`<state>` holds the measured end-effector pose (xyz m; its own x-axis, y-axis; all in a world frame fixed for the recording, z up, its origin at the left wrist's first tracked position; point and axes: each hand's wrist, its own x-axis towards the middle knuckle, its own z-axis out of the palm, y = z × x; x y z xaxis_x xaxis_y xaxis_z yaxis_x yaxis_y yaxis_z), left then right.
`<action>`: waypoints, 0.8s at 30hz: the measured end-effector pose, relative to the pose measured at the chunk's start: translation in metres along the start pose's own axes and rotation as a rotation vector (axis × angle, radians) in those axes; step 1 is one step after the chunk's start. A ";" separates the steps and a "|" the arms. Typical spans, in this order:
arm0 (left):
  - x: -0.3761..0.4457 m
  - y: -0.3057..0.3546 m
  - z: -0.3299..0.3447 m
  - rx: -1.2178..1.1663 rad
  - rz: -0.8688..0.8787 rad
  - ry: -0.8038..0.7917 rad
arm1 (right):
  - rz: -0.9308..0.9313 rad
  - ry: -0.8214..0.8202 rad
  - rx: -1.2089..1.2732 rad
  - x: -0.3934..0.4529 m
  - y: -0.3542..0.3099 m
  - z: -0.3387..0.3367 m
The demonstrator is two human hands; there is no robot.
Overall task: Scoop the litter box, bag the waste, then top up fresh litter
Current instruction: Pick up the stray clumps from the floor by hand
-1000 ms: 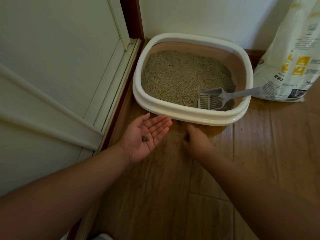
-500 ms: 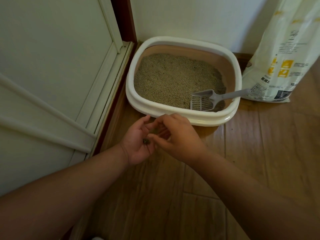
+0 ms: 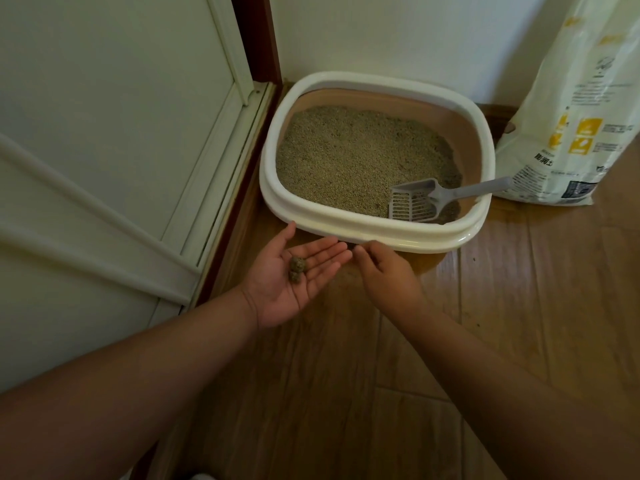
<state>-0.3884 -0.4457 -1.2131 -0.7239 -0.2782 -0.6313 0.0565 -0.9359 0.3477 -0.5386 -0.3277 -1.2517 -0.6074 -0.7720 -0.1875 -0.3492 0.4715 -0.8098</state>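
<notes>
The left hand (image 3: 294,271) lies palm up with straight, relaxed fingers, two small clumps of waste (image 3: 297,269) resting on its palm, just short of the near rim of the litter box (image 3: 363,233). The right hand (image 3: 384,271) reaches palm down, fingertips at the floor just beside that rim; whether they pinch anything cannot be told. The scoop (image 3: 420,200) sits in the box's near right corner, handle pointing right toward the litter bag (image 3: 571,126), nearer the right hand. The wooden floor (image 3: 519,306) meets a white door (image 3: 104,133) along its left edge.
</notes>
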 end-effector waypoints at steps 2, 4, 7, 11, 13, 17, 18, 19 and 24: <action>-0.001 0.001 0.000 0.004 -0.005 0.012 | 0.054 -0.149 -0.154 0.006 0.017 0.006; -0.003 0.001 0.000 0.013 -0.008 0.015 | 0.054 -0.265 -0.407 0.012 0.033 0.015; -0.004 0.001 0.002 0.017 -0.012 0.007 | 0.069 -0.346 -0.629 0.017 0.044 0.028; -0.005 0.004 0.001 0.006 -0.021 -0.023 | 0.059 -0.422 -0.698 0.026 0.045 0.041; -0.005 0.005 0.001 0.002 -0.026 -0.037 | 0.060 -0.412 -0.688 0.033 0.042 0.044; -0.005 0.004 0.000 -0.005 -0.023 -0.038 | 0.103 -0.355 -0.667 0.041 0.039 0.050; -0.005 0.003 -0.001 -0.005 -0.021 -0.037 | 0.111 -0.331 -0.682 0.041 0.039 0.052; -0.005 0.004 -0.001 -0.004 -0.019 -0.035 | 0.117 -0.309 -0.694 0.040 0.039 0.054; -0.004 0.005 -0.004 -0.022 -0.007 -0.022 | 0.085 -0.272 -0.669 0.042 0.043 0.056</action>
<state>-0.3825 -0.4501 -1.2112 -0.7395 -0.2670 -0.6179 0.0661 -0.9423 0.3281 -0.5394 -0.3635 -1.3256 -0.4834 -0.7586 -0.4368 -0.7229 0.6273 -0.2895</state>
